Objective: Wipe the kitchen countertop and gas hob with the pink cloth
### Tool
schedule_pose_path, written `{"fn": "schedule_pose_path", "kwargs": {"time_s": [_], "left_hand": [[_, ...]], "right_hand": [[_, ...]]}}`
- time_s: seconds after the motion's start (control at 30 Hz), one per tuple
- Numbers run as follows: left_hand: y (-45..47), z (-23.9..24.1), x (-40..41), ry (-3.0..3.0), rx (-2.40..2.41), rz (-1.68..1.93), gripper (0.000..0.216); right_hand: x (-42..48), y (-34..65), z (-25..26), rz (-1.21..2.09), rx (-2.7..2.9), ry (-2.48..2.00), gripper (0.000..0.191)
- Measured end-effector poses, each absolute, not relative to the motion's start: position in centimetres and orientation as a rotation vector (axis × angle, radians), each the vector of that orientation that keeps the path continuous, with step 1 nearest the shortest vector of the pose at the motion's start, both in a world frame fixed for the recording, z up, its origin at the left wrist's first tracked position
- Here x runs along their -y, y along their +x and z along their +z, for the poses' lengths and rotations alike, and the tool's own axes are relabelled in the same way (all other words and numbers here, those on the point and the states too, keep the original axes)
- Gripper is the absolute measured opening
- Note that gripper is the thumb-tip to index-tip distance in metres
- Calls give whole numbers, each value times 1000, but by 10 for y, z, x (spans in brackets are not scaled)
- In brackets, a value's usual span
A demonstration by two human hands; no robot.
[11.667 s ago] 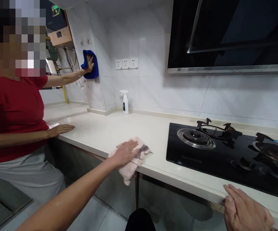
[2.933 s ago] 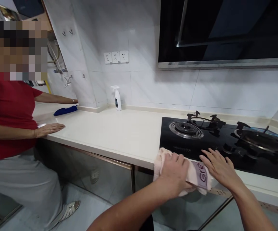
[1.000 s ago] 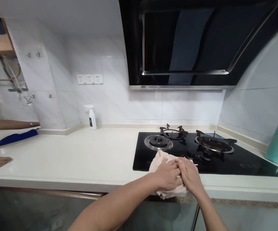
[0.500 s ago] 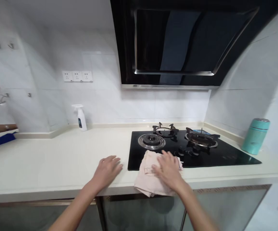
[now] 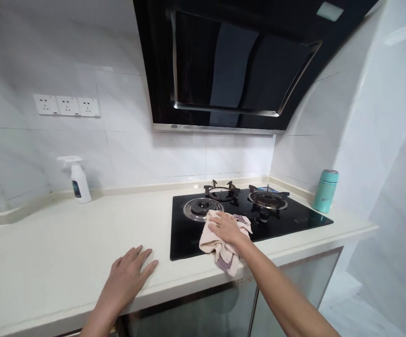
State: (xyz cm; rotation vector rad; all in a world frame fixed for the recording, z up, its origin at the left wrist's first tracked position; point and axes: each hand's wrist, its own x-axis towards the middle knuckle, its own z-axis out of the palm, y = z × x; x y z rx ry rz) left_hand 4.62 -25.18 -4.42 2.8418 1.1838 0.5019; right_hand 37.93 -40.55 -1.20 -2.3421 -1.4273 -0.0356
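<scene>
My right hand [image 5: 228,229] presses down on a pale pink cloth [image 5: 210,239], fingers curled over it. The cloth is bunched on the front of the black glass gas hob [image 5: 185,236], and one corner with a purplish patch hangs over the counter's front edge. Just behind it is the left burner [image 5: 203,207]. Part of the knob area is hidden by the cloth and hand. My left hand [image 5: 128,276] rests on the cream countertop [image 5: 65,252] left of the hob, fingers spread, holding nothing.
A white spray bottle [image 5: 79,183] stands near the back wall at left, below white sockets [image 5: 68,106]. To the right of the hob is a turquoise flask [image 5: 325,192]. The dark range hood [image 5: 224,70] slants overhead. Pan supports [image 5: 222,191] rise at the hob's back.
The view has swung right. My right hand and the cloth have shifted toward the left burner, and the cloth is more bunched. My left hand's fingers are spread wider on the counter.
</scene>
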Motion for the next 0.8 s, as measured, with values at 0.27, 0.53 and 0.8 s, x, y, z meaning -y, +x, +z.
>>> {"fn": "schedule_pose_path", "kwargs": {"time_s": [0.27, 0.53, 0.8], "left_hand": [[45, -45, 247, 2803, -1174, 499, 57], [45, -43, 246, 2803, -1191, 528, 55], [46, -48, 237, 2815, -1178, 501, 63]], "right_hand": [[369, 418, -7, -192, 1141, -2412, 43], [367, 412, -6, -68, 1170, -2465, 69], [457, 376, -20, -28, 1629, -2227, 56]]}}
